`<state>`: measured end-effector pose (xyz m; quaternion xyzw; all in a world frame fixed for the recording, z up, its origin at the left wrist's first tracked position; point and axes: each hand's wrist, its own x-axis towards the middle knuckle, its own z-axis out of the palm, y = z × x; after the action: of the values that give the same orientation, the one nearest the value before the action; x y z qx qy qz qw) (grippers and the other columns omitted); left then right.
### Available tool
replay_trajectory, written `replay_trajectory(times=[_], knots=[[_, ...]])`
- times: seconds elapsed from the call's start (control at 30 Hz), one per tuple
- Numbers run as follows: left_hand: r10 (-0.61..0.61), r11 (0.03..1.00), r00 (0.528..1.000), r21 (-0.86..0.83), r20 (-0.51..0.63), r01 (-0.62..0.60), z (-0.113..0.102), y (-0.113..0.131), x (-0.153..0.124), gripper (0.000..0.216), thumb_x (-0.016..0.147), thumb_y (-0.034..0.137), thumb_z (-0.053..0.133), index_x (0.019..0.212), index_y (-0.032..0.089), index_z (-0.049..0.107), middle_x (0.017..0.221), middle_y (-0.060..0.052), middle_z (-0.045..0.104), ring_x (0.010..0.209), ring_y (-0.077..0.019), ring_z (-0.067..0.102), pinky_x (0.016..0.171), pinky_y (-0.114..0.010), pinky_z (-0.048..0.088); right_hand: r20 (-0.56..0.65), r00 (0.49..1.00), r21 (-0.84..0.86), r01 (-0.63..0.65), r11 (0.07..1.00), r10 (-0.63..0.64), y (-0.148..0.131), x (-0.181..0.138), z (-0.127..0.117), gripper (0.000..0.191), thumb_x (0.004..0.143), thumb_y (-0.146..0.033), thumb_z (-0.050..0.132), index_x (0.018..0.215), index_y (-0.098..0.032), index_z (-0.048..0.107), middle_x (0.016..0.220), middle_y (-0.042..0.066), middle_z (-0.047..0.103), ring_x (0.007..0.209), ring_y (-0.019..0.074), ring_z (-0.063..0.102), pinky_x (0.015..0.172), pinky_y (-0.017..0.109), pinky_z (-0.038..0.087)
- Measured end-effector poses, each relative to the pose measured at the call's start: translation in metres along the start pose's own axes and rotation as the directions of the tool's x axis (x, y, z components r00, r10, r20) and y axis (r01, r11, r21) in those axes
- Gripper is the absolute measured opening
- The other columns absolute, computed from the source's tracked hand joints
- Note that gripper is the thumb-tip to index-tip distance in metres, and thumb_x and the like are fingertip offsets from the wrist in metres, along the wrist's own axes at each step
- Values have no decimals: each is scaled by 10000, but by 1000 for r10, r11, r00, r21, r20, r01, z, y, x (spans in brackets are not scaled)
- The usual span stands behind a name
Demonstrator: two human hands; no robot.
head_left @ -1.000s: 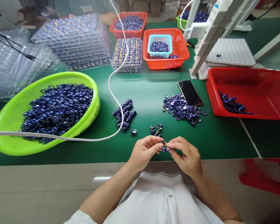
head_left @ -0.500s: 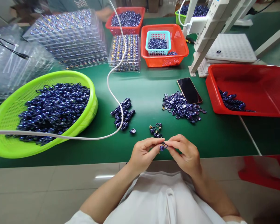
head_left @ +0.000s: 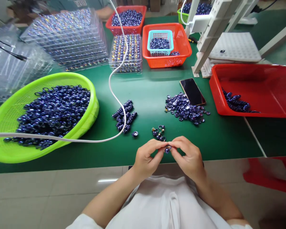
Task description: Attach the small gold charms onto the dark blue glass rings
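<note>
Between my two hands is a small dark blue ring-shaped piece (head_left: 167, 149) with a shiny round bead. My left hand (head_left: 149, 156) pinches it from the left with thumb and forefinger, and my right hand (head_left: 187, 155) pinches it from the right. Just beyond my fingertips lies a small cluster of similar pieces (head_left: 159, 133), some with gold bits. To the left are short rows of stacked blue pieces (head_left: 126, 117) and a single round cap (head_left: 134, 134). A heap of loose blue caps (head_left: 184, 108) lies to the right.
A green basket (head_left: 95, 109) full of blue rings stands left, crossed by a white cable (head_left: 112, 90). A phone (head_left: 193, 91) touches the caps. A red tray (head_left: 271, 95) stands right. Behind are clear stacked trays (head_left: 69, 41) and an orange basket (head_left: 166, 63). A person's arm shows at the back.
The ring piece has turned slightly between my fingertips, and my hands have shifted a little. The whole view has moved slightly. Everything on the table stays in place.
</note>
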<state>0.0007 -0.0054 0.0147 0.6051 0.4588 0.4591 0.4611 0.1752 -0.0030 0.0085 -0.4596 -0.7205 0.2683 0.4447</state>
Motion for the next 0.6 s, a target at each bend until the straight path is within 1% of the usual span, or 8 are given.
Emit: replay_trajectory(times=[0.1,0.17,0.27,0.37,0.5,0.6], knots=[[-16,1000,1000,17,-15,16,1,-1,0,184,870,172,637,981,211,777,874,-85,772,783,-200,691,758,-314,541,21,999,25,-34,999,34,-1,2,0,165,896,-91,573,968,-213,657,840,26,644,755,144,614,680,276,518],[-78,997,997,6,-22,78,3,-4,0,173,869,196,649,994,201,768,904,-86,773,791,-200,699,766,-308,548,21,999,28,-46,999,45,0,2,1,144,896,-96,569,945,-208,645,827,21,626,730,136,597,665,268,511],[-200,979,980,-30,-17,200,5,-8,-2,186,864,242,668,1021,192,755,965,-86,775,822,-207,718,796,-306,560,20,998,15,-52,999,52,1,1,1,129,893,-106,560,917,-212,630,818,18,619,716,139,587,659,274,509],[-262,964,965,-49,-1,262,5,-10,-1,164,849,262,686,975,191,765,946,-75,778,821,-212,723,793,-299,561,19,998,-4,-59,998,59,2,0,2,131,889,-110,549,902,-218,622,812,16,619,707,143,585,658,280,508],[-272,960,962,-66,7,272,5,-9,0,132,841,258,694,927,191,768,895,-69,771,791,-207,718,761,-288,552,11,998,-10,-58,998,58,2,0,3,143,872,-97,544,884,-218,619,797,12,616,688,138,580,646,272,502],[-202,979,979,-10,-7,202,5,-7,1,113,844,235,683,913,195,764,863,-65,757,774,-198,698,742,-283,535,8,996,6,-89,996,89,0,1,4,142,864,-100,541,863,-218,619,782,9,619,673,136,575,625,265,496]])
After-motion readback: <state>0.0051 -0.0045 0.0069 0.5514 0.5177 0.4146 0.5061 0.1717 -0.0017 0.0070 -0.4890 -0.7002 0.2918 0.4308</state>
